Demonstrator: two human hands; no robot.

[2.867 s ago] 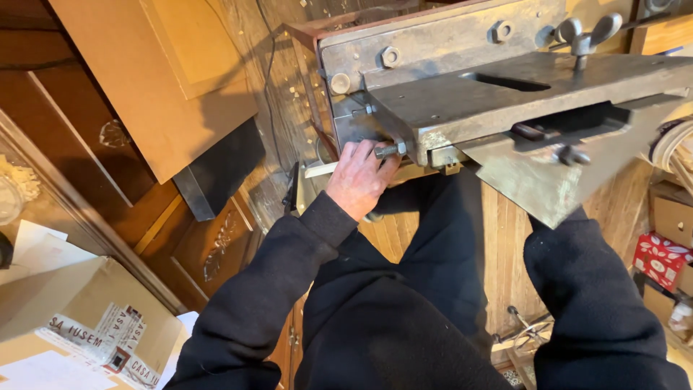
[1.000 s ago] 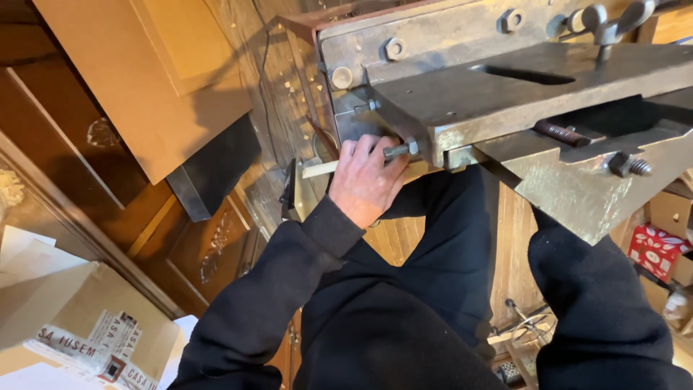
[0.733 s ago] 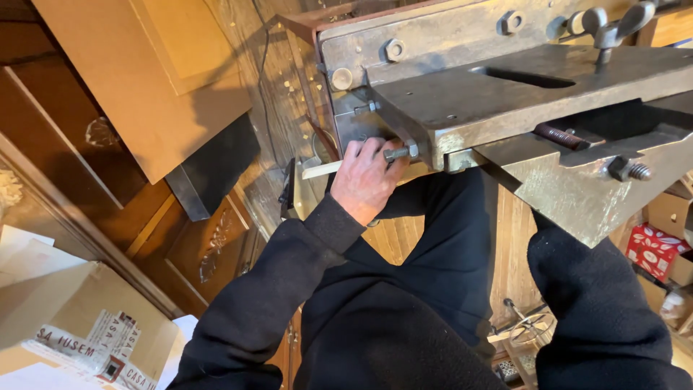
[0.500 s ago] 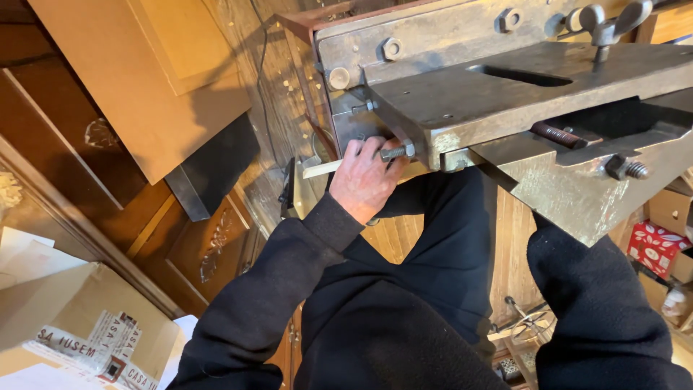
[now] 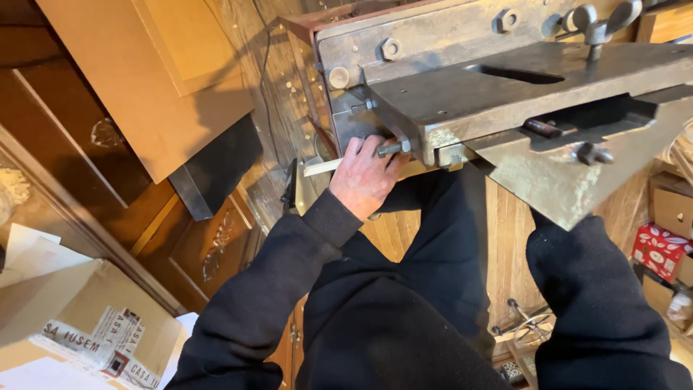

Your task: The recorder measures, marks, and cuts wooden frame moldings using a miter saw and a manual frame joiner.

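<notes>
A heavy grey metal machine table [image 5: 505, 94] with bolts and a wing nut [image 5: 599, 25] fills the upper right. My left hand [image 5: 364, 180] is closed around a threaded bolt [image 5: 393, 148] that sticks out of the table's front edge; a pale wooden strip [image 5: 321, 167] lies just left of the hand. My right arm in a black sleeve [image 5: 592, 289] reaches up under a triangular metal plate [image 5: 570, 180], and the plate hides the right hand.
Brown wooden panels [image 5: 144, 79] and a carved cabinet door [image 5: 213, 245] lean at the left. A dark block [image 5: 216, 173] rests against them. A cardboard box [image 5: 79, 325] with printed paper sits at the lower left. A red patterned box [image 5: 657, 249] stands at the right.
My left hand keeps its hold on the bolt. The view has shifted slightly, with the metal table sitting a little higher and further right than 2.9 seconds ago.
</notes>
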